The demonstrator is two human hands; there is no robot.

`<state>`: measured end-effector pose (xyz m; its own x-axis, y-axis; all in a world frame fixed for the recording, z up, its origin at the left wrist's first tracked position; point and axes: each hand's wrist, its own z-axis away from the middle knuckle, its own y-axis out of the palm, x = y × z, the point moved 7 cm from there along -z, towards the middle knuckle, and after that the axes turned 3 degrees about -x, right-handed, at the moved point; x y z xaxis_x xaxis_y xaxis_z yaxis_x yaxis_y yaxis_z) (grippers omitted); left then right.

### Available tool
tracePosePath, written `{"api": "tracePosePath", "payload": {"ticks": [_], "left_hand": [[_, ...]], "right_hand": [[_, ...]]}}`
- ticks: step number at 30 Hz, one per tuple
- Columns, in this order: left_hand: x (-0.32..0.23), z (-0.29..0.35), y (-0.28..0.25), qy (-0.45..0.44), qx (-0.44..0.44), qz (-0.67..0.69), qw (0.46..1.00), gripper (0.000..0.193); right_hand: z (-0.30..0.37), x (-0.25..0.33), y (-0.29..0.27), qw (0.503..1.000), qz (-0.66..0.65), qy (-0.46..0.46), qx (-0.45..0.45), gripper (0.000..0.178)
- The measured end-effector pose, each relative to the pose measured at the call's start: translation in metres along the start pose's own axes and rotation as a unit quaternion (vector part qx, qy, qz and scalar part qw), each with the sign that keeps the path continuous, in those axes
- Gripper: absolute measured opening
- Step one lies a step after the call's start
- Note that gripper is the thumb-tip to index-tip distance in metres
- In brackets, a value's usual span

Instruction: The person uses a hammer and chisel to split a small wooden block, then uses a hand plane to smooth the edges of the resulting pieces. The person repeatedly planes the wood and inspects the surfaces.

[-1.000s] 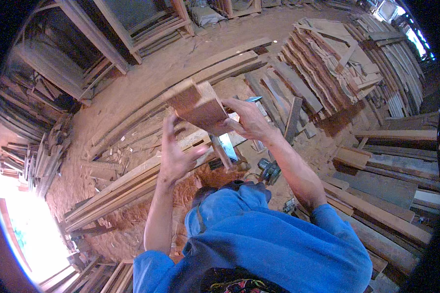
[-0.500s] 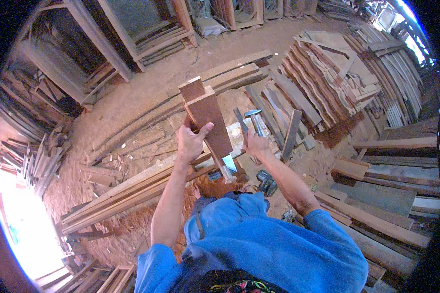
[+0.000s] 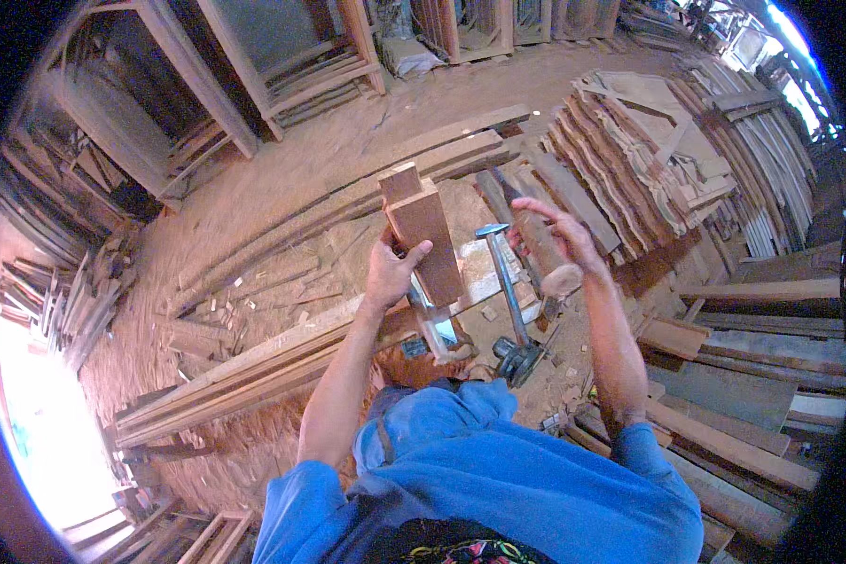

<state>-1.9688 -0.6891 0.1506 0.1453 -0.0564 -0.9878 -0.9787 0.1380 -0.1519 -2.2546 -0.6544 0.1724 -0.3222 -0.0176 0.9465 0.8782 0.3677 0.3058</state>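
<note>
My left hand (image 3: pixel 394 273) is closed round the side of a reddish-brown wooden block (image 3: pixel 427 246), thumb on its near face. The block is held up at a slant, with a stepped, narrower end at the top. Off to the right, my right hand (image 3: pixel 573 237) grips a chisel (image 3: pixel 543 246) by its thick round wooden handle. Its dark blade points up and away, its butt toward me. Between the hands lies a hammer (image 3: pixel 508 282) with a bluish metal head. Below the block, another tool with a pale handle (image 3: pixel 434 336) is partly hidden.
A dark power tool (image 3: pixel 517 359) sits close to my body. Long timber beams (image 3: pixel 244 371) run to the left. Beyond them lie more planks (image 3: pixel 348 193). Stacked boards (image 3: pixel 620 160) stand at the far right, and more lumber (image 3: pixel 743 414) at the near right. Wooden frames (image 3: pixel 282 75) line the back.
My right hand has swung right, away from the block, turning so the chisel's handle shows. The hammer is uncovered. The block in my left hand has shifted slightly right.
</note>
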Motion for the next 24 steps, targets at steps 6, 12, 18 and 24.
{"api": "tracePosePath", "payload": {"ticks": [6, 12, 18, 24], "left_hand": [[0.015, -0.013, 0.025, 0.037, 0.029, 0.055, 0.997, 0.05], [0.041, -0.012, 0.047, -0.017, 0.069, 0.032, 0.997, 0.059], [0.064, -0.003, 0.069, -0.025, 0.114, 0.097, 0.988, 0.065], [0.063, 0.006, 0.065, -0.021, 0.097, 0.089, 0.991, 0.064]], "right_hand": [[-0.005, 0.102, 0.015, 0.991, 0.118, 0.017, -0.061, 0.056], [-0.018, 0.164, 0.01, 0.745, 0.607, -0.045, -0.272, 0.041], [-0.035, 0.197, 0.046, 0.858, 0.158, -0.373, -0.317, 0.038], [-0.058, 0.181, 0.069, 0.92, -0.008, -0.303, -0.248, 0.032]]}}
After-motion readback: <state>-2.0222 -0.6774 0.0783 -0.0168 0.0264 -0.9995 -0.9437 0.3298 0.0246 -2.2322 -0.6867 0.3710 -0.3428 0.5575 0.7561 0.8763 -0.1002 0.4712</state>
